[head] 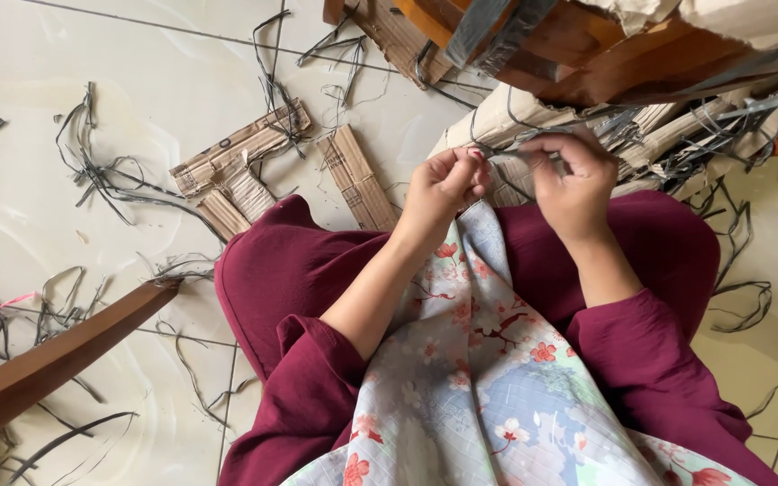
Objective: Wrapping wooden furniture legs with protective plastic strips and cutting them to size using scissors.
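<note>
Grey strip (517, 155) above littered tile floor (164, 90).

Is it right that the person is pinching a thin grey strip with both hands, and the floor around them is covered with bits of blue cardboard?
Not quite. Both hands, left and right, do pinch a thin grey strip, but the cardboard pieces on the floor are brown, not blue. The head view shows this.

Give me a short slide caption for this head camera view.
Both hands pinch a thin grey strip above maroon-clad knees, cardboard scraps littering the tiled floor.
</note>
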